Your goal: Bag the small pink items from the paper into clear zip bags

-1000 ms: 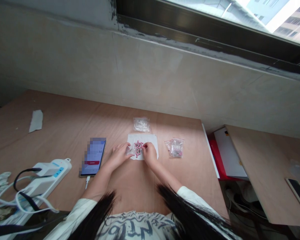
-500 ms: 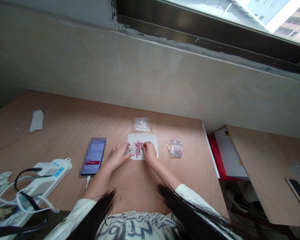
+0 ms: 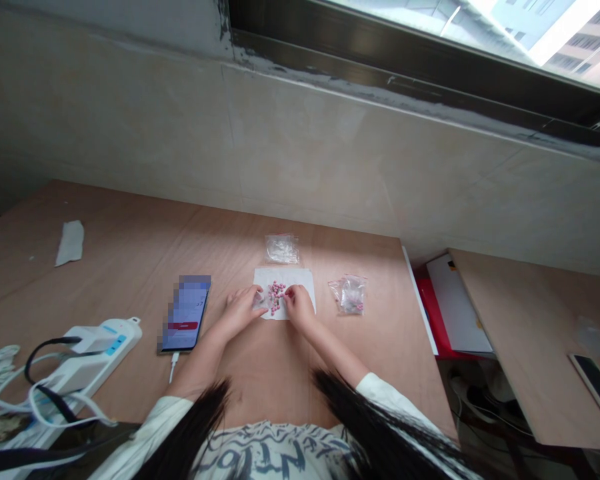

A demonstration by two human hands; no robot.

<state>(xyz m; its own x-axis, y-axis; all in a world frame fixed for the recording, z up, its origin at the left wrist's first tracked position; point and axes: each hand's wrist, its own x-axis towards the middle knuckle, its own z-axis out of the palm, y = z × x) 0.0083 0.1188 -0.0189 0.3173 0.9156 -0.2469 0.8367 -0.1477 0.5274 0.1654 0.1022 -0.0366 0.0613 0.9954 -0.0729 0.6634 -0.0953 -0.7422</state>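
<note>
A small pile of pink beads lies on a white sheet of paper on the wooden table. My left hand is at the left side of the sheet, its thumb and fingers closed on a small clear plastic bag. From the right, my right hand reaches the edge of the pile with thumb and fingertips pinched together. Whatever lies between those fingertips is too small to make out. Behind the sheet rests a clear bag of transparent pieces. To the right are clear bags with some pink beads.
A phone with a charging cable lies left of my hands. Farther left are a white power strip with tangled cables and a torn piece of paper. A second table with another phone stands at the right.
Both hands stay in nearly the same place, with only slight finger movement at the beads. The whole view has shifted a little.
</note>
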